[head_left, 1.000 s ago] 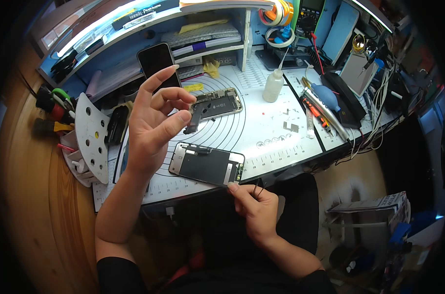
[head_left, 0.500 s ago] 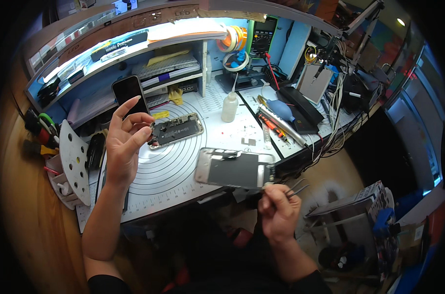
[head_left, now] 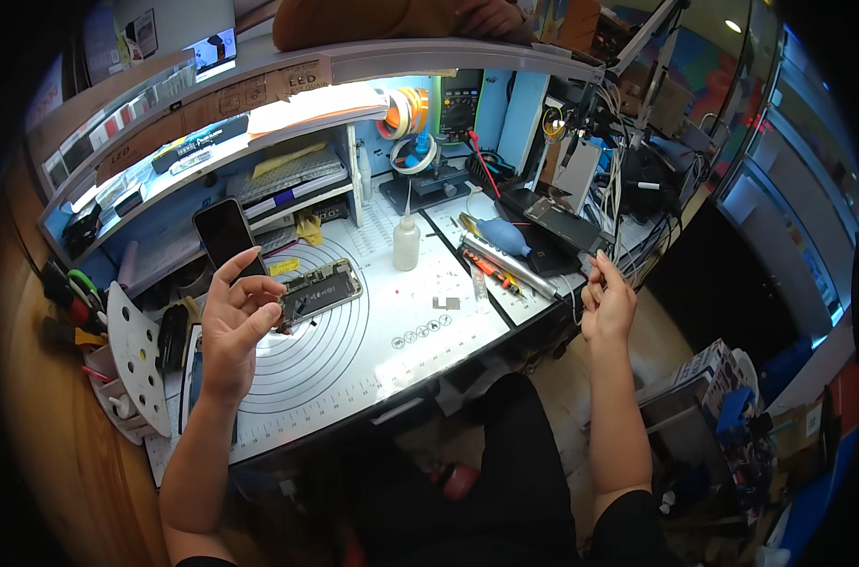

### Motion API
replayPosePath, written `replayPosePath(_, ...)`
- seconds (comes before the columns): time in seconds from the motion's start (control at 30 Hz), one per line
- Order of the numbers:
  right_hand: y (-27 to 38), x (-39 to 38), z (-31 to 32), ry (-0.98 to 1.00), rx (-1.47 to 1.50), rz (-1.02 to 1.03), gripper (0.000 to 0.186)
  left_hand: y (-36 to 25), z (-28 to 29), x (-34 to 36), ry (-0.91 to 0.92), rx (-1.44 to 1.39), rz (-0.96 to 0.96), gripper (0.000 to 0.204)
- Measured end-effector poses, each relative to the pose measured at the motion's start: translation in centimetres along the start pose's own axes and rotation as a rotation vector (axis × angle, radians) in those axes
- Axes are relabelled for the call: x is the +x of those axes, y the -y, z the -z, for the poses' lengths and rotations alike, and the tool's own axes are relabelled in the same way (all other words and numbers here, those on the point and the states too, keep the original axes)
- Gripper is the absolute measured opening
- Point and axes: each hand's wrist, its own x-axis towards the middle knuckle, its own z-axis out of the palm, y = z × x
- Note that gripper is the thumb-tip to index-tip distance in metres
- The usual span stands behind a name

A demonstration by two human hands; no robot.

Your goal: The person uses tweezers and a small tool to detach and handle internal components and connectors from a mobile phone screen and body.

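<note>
My left hand [head_left: 233,331] is raised at the near left end of an opened phone body [head_left: 327,291], thumb and fingers pinched together. A small dark bit shows at its fingertips, too small to name. The phone body lies on the ringed white mat, its battery and inner parts bare. Out to the right, my right hand [head_left: 607,300] grips one end of a detached phone screen [head_left: 569,227], its dark back upward. That screen is over a flat black case [head_left: 546,257]. Tweezers are not clearly made out in the right hand now.
A white dropper bottle [head_left: 406,244] stands mid-mat, with small metal pieces [head_left: 446,303] nearer me. Beside it lie a blue air blower [head_left: 501,236] and an orange screwdriver [head_left: 491,269]. A dark phone [head_left: 223,234] leans by the shelf. Cables [head_left: 652,227] crowd the right edge.
My right hand has carried the phone screen away from me and right, from the mat's front edge to the black case. My left hand keeps its pinch beside the phone body. The view has shifted.
</note>
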Motion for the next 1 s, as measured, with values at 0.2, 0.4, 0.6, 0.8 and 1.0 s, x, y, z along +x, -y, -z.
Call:
replayPosePath(0.2, -1.8, 6.5, 0.5, -0.029, -0.028, -0.266, 0.023, 0.0, -0.4, -0.1, 0.018, -0.011, 0.044, 0.080)
replayPosePath(0.4, -0.8, 10.4, 1.2, 0.144, -0.227, -0.500, 0.026, 0.0, -0.5, -0.2, 0.079, -0.001, 0.070, 0.074)
replayPosePath(0.6, 0.0, 11.5, 0.8, 0.188, -0.431, -0.534, 0.029, -0.4, -0.4, -0.6, 0.111, -0.044, 0.113, 0.074)
replayPosePath(0.8, 1.0, 12.7, 2.6, 0.168, -0.469, -0.548, 0.028, -0.5, -1.0, -0.3, 0.194, -0.229, 0.222, 0.079)
replayPosePath(1.0, 1.2, 9.1, 1.3, 0.160, -0.541, -0.359, 0.033, -0.6, -0.4, -0.8, 0.242, -0.296, 0.282, 0.081)
